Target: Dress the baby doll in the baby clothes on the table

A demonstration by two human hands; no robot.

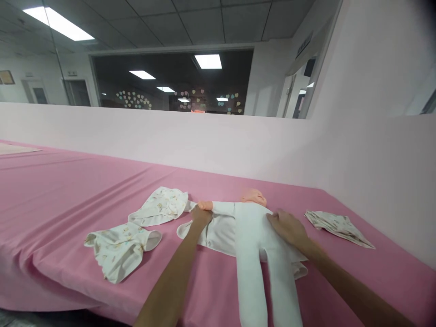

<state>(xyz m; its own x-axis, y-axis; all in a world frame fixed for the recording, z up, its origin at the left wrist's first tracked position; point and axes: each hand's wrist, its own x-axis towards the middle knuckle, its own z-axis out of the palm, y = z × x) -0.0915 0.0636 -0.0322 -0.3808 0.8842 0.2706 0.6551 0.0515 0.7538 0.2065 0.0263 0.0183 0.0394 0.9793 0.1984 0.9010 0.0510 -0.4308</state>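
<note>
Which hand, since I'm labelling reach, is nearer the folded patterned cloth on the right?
Right. The right hand is at the doll's torso, left of the folded patterned cloth; the left hand is farther left, by the doll's hand.

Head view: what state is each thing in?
Doll, lying on the white garment, legs toward the camera
White garment, spread, partly under the doll
Farther patterned cloth, laid out, wrinkled
Nearer patterned cloth, crumpled
Right-hand cloth, folded in layers
Pink sheet, spread, creased
Ceiling light, lit
Left hand, at the doll's hand; grip partly hidden
Right hand, on the doll's side
</note>
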